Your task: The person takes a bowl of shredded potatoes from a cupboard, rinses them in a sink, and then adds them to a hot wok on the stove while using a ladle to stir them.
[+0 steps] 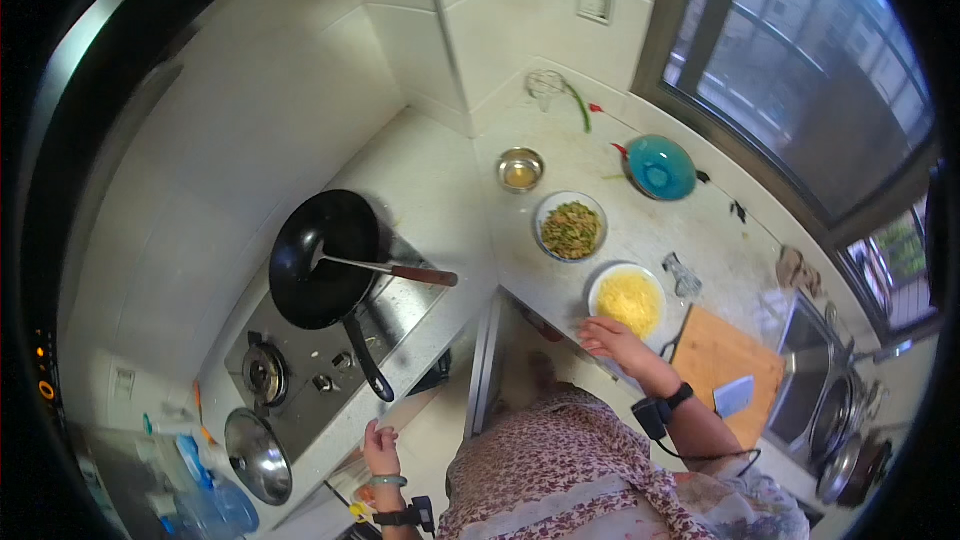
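Observation:
My right hand (621, 346) is at the near edge of a white plate (595, 292) heaped with fine yellow shreds (628, 303). Its fingers are stretched out and hold nothing; whether they touch the rim I cannot tell. Low in front of the stove counter hangs my left hand (381, 450), loosely curled with nothing in it. Beyond its fingers is the black handle (367, 360) of a wok (311, 247) on the far burner. A spatula with a brown handle (424, 275) rests inside the wok. A bowl of chopped green and brown food (571, 231) stands beyond the plate.
A cleaver (733, 396) lies on a wooden cutting board (720, 349) near the sink (806, 349). Behind are a small metal bowl (520, 169) and a turquoise bowl (661, 168). A domed metal lid (258, 456) leans by the bare burner (264, 375), near plastic bottles (217, 506).

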`<state>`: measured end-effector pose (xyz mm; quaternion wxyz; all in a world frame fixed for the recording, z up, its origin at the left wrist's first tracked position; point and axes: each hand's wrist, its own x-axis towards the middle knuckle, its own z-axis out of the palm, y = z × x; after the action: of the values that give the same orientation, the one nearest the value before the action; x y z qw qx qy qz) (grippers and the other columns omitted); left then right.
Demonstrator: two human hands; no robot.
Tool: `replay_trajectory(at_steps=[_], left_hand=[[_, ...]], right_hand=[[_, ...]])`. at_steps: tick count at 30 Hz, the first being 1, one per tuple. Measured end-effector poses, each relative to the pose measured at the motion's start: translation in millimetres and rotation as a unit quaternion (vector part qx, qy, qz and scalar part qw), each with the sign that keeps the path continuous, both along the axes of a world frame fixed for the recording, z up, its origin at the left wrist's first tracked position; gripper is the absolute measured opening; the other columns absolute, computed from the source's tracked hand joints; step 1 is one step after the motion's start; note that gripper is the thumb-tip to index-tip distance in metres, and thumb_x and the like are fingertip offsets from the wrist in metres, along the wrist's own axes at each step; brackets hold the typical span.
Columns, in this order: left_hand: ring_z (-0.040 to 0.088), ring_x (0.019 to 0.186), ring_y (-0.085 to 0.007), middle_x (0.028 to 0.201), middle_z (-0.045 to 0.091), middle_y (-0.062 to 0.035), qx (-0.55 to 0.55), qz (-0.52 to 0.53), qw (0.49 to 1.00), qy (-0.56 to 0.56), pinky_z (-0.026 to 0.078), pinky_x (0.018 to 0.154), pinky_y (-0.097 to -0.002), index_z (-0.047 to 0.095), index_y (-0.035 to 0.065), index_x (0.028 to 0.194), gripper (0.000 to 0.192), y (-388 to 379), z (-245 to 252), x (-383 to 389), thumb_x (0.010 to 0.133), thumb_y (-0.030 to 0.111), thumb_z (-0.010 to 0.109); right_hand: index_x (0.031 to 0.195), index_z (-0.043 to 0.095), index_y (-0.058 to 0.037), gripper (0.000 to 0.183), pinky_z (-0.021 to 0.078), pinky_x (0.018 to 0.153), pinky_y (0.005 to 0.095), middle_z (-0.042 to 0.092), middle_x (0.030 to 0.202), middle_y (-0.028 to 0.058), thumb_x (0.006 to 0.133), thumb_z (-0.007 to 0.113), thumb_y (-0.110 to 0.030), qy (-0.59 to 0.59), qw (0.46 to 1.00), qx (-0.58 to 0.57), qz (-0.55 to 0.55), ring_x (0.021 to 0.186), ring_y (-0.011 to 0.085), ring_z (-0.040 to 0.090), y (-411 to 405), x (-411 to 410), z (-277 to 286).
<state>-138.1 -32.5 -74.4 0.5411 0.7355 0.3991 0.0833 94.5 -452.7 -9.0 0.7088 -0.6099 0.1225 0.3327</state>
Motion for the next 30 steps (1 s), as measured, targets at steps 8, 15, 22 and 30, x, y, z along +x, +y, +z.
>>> replay_trajectory(at_steps=[8, 15, 22, 30], left_hand=[[0.058, 0.071, -0.0128, 0.082, 0.060, -0.0072, 0.042, -0.036, 0.998, -0.017, 0.046, 0.064, -0.0237, 0.041, 0.0010, 0.118, 0.035, -15, 7, 32, 0.084, 0.008, 0.049], [0.059, 0.068, -0.0136, 0.078, 0.060, -0.0084, 0.067, -0.018, 0.997, 0.017, 0.047, 0.064, -0.0247, 0.043, -0.0014, 0.116, 0.034, -35, 12, 28, 0.083, 0.007, 0.050], [0.060, 0.068, -0.0158, 0.077, 0.060, -0.0105, 0.064, 0.066, 0.995, 0.043, 0.048, 0.063, -0.0260, 0.044, -0.0017, 0.113, 0.032, -43, 1, -23, 0.082, 0.004, 0.050], [0.056, 0.081, -0.0199, 0.102, 0.052, -0.0159, 0.073, 0.085, 0.991, 0.079, 0.049, 0.067, -0.0277, 0.039, -0.0028, 0.118, 0.038, -57, 0, -55, 0.082, 0.001, 0.050]], right_hand=[[0.113, 0.048, -0.0043, 0.030, 0.0451, 0.066, 0.0204, 0.059, 0.092, 0.0040, 0.090, 0.047, -0.023, -0.057, 0.995, 0.071, -0.051, 0.074, 0.0086, 0.055, -43, 97, -13], [0.084, 0.057, -0.0019, 0.029, 0.0435, 0.059, 0.0261, 0.059, 0.074, 0.0064, 0.087, 0.047, -0.029, -0.277, 0.943, -0.172, 0.067, 0.065, 0.0142, 0.055, 6, 276, -30], [0.085, 0.057, 0.0029, 0.041, 0.0475, 0.059, 0.0328, 0.058, 0.068, 0.0128, 0.086, 0.044, -0.036, -0.222, 0.909, -0.316, 0.153, 0.064, 0.0224, 0.059, 70, 360, -70], [0.074, 0.058, 0.0029, 0.022, 0.0446, 0.043, 0.0329, 0.058, 0.063, 0.0149, 0.082, 0.049, -0.015, -0.149, 0.908, -0.319, 0.228, 0.049, 0.0236, 0.057, 93, 372, -84]])
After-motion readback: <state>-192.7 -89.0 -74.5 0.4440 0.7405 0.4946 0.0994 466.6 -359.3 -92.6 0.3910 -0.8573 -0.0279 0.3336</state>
